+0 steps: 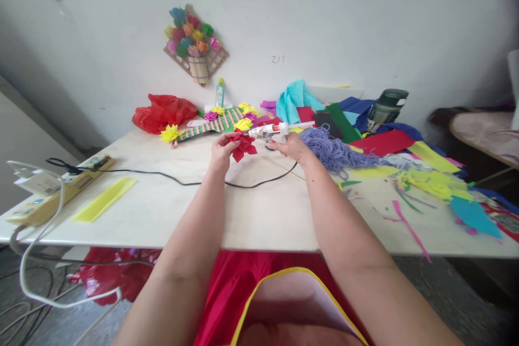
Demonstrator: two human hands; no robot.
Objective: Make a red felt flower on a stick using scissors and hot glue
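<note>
Between the fingers of my left hand (222, 150) is a red paper flower (243, 147), held up above the table. My right hand (292, 147) is closed around a white glue gun (267, 131), with a clear glue stick (305, 124) poking out of its back. The gun points left, its nozzle close to the flower; whether they touch I cannot tell. Just behind them lies a green woven piece (214, 125) trimmed with yellow and purple paper flowers. A black cord (178, 180) runs across the table toward my right hand.
At the left edge sits a power strip (68, 186) with a white charger, beside a yellow paper strip (104, 200). Purple yarn (330, 148), coloured paper scraps (430, 181) and a dark bottle (387, 108) crowd the right. Red crumpled paper (164, 113) and a glue bottle (219, 94) stand at the back.
</note>
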